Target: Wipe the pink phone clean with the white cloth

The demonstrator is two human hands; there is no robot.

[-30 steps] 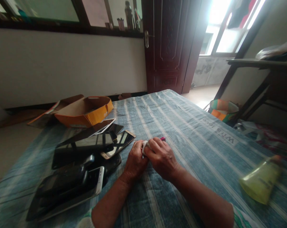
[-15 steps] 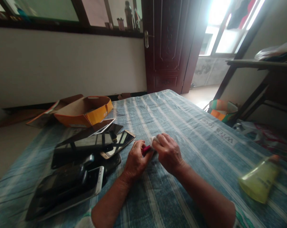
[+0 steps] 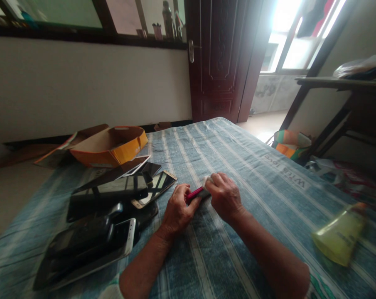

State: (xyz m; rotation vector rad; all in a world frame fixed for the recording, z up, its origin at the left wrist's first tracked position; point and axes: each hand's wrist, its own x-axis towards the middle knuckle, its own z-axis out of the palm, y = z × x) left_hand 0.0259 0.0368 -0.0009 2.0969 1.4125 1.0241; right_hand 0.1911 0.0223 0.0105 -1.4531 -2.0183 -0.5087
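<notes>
My left hand point(image 3: 178, 207) grips one end of a thin pink phone point(image 3: 195, 193) held just above a blue striped cloth point(image 3: 237, 166) that covers the surface. My right hand point(image 3: 225, 196) is closed on a small white wipe point(image 3: 205, 181) and presses it on the pink phone's other end. Both hands sit near the middle of the cloth. Most of the pink phone is hidden under the fingers.
A heap of several phones and tablets point(image 3: 106, 207) lies to the left. An orange cardboard box point(image 3: 113, 145) stands behind the heap. A yellow-green bottle point(image 3: 340, 236) lies at the right. A dark door point(image 3: 222, 58) and a wooden table point(image 3: 346, 95) are beyond.
My right hand has slid the wipe to the right along the pink phone, so more pink now shows between my hands. My left hand has barely moved.
</notes>
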